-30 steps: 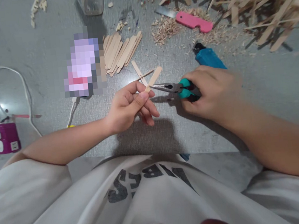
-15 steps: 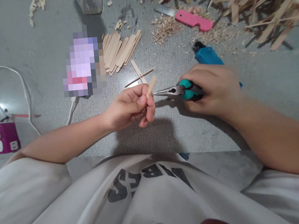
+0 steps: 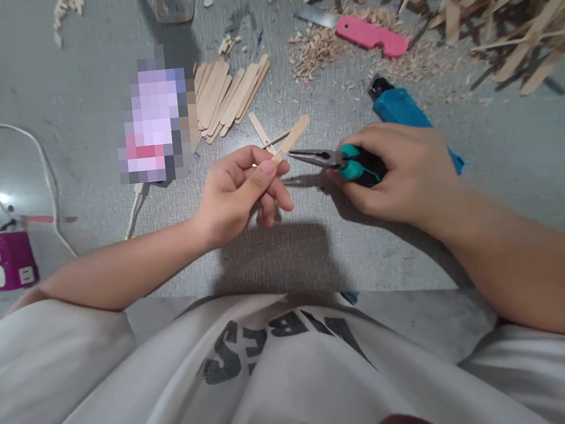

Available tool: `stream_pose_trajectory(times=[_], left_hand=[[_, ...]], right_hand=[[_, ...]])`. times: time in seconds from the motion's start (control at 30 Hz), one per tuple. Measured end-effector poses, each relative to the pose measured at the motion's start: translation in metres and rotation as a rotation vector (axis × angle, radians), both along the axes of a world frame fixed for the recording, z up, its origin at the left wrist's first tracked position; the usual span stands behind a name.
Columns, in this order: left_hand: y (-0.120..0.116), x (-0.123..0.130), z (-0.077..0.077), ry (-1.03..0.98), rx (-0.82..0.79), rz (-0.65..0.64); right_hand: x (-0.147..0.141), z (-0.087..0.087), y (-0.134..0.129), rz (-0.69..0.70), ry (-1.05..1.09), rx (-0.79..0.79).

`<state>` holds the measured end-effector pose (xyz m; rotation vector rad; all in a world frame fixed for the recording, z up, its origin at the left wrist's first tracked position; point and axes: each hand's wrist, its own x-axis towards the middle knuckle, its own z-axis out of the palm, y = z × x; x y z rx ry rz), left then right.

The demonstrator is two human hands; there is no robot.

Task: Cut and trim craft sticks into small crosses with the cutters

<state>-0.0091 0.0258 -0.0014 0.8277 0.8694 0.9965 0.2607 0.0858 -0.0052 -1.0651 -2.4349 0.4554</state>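
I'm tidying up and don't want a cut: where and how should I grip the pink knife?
Probably by its pink handle, coming from the right: the bare blade points left, away from the right hand, which holds the pliers.

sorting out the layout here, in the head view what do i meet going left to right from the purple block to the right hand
Purple block → blurred phone → left hand → wooden stick in its fingertips → pliers → right hand around their handles.
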Motion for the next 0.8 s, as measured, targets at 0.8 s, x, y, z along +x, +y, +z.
stream_pose_trajectory(times=[0.8], left_hand=[[-0.009,0.005,-0.011,0.178,0.212,0.079]], right_hand=[[-0.010,0.024,-0.018,-0.082,-0.084,-0.259]])
